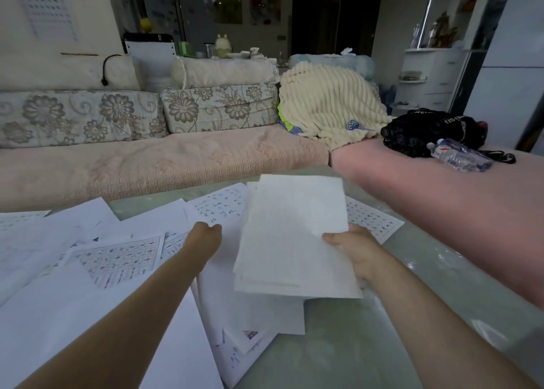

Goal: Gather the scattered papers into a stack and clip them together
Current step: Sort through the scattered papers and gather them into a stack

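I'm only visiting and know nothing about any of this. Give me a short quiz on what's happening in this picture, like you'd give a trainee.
1. True or false: the right hand holds the stack of papers.
2. What lies beside the black bag? A) a water bottle B) a mug C) a book
3. Which hand is down at the loose sheets?

Key: 1 true. 2 A. 3 the left hand.
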Available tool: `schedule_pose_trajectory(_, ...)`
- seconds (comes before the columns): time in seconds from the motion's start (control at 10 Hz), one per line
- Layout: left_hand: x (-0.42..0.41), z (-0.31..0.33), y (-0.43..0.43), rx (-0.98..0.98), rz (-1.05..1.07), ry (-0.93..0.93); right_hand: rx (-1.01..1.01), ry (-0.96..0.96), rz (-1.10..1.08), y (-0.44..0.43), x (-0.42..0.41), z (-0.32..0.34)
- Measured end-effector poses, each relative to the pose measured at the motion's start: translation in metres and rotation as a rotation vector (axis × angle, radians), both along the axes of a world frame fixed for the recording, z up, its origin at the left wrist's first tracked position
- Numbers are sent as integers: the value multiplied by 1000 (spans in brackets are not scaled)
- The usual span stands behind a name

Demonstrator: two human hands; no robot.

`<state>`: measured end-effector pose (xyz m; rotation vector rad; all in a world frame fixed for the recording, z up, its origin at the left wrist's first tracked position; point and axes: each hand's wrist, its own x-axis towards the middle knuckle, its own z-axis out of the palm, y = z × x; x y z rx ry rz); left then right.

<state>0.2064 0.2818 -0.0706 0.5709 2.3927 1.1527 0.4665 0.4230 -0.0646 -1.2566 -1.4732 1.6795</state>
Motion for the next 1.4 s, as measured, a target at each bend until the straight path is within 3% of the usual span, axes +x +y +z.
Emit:
schedule_pose_trajectory(0.1, -1, 6, -2, 62, 0, -170, 173, -159, 35, -18, -26, -9)
schedule_pose_trajectory(0.2, -6, 2, -2, 11, -27, -166, 299, -363, 39, -28, -41, -18)
schedule_pose_trajectory(0.4, -1, 1, -6, 63, -176, -292, 290, -486, 119, -22, -47, -18)
schedule_pose_trajectory(0.6, 1, 1, -4, 438, -181, -484, 239, -378, -27, -14, -31, -6)
schedule_pose_trajectory(0.7, 3, 5, -3, 575, -209, -622, 137, -283, 38, -10, -21, 2)
schedule_pose_trajectory(0.8, 5, -1, 2, 504, -191, -579, 109, -263, 81, -8, -12, 1)
schedule_pose_trajectory(1.0, -8, -16, 14, 95, 8, 73, 247, -384, -47, 12, -5, -15)
schedule_pose_trajectory(1.1, -18, -17, 19, -25, 64, 152, 320, -414, -44, 16, -9, -22)
schedule_pose_trajectory(1.4, -32, -4, 56, -49, 90, -12, 478, -562, -2, 18, -31, -32)
